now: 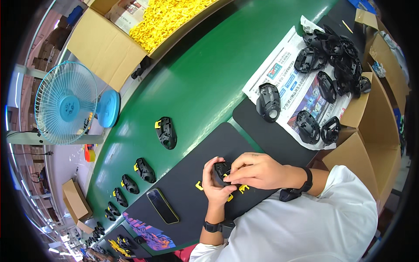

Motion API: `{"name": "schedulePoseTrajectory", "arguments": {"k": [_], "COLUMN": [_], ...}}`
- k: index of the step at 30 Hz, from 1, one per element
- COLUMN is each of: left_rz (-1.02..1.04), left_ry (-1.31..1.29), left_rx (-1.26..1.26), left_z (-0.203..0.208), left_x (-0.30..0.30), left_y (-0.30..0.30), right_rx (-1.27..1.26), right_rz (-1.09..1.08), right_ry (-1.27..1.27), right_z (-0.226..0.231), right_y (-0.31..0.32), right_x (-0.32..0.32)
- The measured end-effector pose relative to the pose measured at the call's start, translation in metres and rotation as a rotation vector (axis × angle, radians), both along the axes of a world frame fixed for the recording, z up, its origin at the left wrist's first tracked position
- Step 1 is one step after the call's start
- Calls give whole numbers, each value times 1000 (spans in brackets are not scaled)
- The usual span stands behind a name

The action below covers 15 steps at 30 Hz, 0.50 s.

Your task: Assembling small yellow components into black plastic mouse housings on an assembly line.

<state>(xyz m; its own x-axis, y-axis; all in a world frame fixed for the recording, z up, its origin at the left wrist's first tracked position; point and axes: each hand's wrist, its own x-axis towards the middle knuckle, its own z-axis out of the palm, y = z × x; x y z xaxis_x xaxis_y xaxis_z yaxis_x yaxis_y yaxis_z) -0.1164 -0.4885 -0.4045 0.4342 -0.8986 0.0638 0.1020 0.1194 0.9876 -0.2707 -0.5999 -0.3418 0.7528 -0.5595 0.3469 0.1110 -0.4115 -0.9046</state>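
From the head camera, both hands meet over a black mat [192,174] at the near edge of the table [205,74]. The left hand [214,185] is curled around a black plastic mouse shell [221,169], gripping it from below, while the right hand [257,170] closes its fingertips on the shell's top. Three small yellow clips lie on the mat touching or just beside the hands: one [199,186] to the left, one [243,188] under the right hand, one [230,198] by the left wrist.

A smartphone [162,205] lies on the mat's near-left part. Along the green belt, a row of finished shells with yellow clips runs toward the left end, the nearest two [166,132] and [145,170] well apart. On the right, a newspaper [283,74] carries a pile of bare black shells; I count about a dozen, overlapping. A blue fan [65,102] stands beyond the far edge, beside a cardboard box of yellow clips [166,17].
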Motion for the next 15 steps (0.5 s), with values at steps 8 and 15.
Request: {"name": "schedulePoseTrajectory", "arguments": {"k": [8, 15], "left_rz": [94, 86], "left_ry": [-11, -104], "left_rx": [-42, -36], "left_z": [-2, -1], "left_x": [-4, -5], "left_y": [-6, -6], "right_rx": [-1, -51], "right_rz": [-85, -76], "right_ry": [2, 11], "right_z": [-2, 4], "right_y": [3, 0], "right_x": [-1, -3]}}
